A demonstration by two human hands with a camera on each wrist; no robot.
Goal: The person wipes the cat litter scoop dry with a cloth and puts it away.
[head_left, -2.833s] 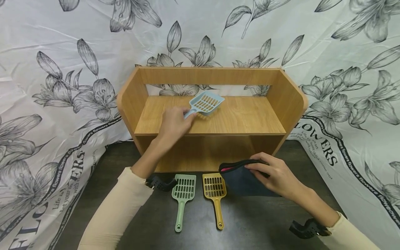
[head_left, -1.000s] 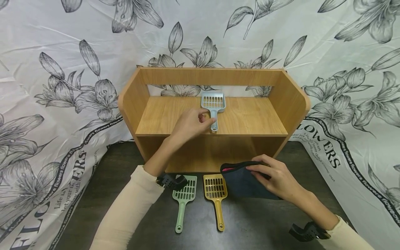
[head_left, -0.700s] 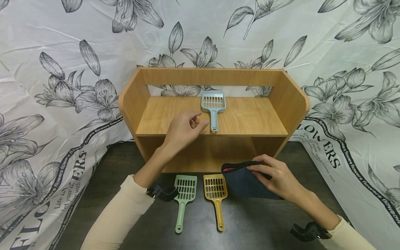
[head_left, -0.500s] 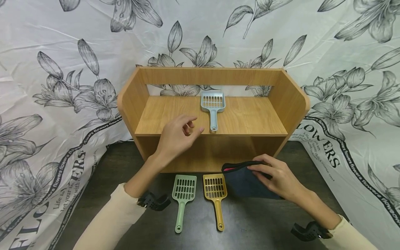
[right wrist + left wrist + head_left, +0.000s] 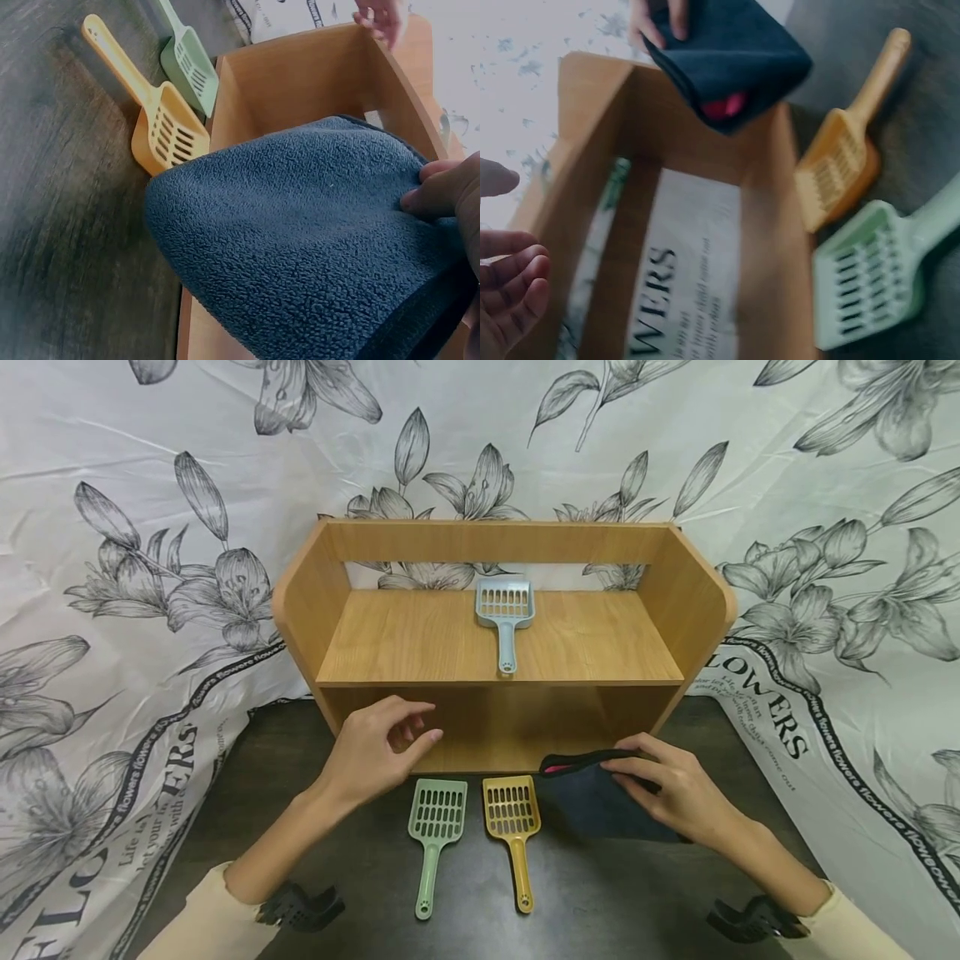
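Note:
My left hand (image 5: 378, 747) holds nothing; its fingers are loosely bent, with thumb and forefinger apart, in front of the lower compartment. A light blue litter scoop (image 5: 507, 639) lies on the upper shelf, handle towards me. On the dark table a green litter scoop (image 5: 432, 843) and a yellow litter scoop (image 5: 515, 841) lie side by side, handles towards me. To their right, my right hand (image 5: 675, 789) pinches the edge of a folded dark blue cloth (image 5: 600, 806). In the right wrist view the cloth (image 5: 300, 232) looks fuzzy; pink shows inside its fold.
A two-level wooden shelf (image 5: 502, 542) stands at the back of the dark table (image 5: 600, 902), with raised side panels and a rear rail. White flower-printed sheeting (image 5: 187, 410) hangs behind and along both sides.
My left hand turned the blue scoop straight and laid it on the upper shelf, then let go and drew back down to the left. My right hand kept holding the cloth in nearly the same place.

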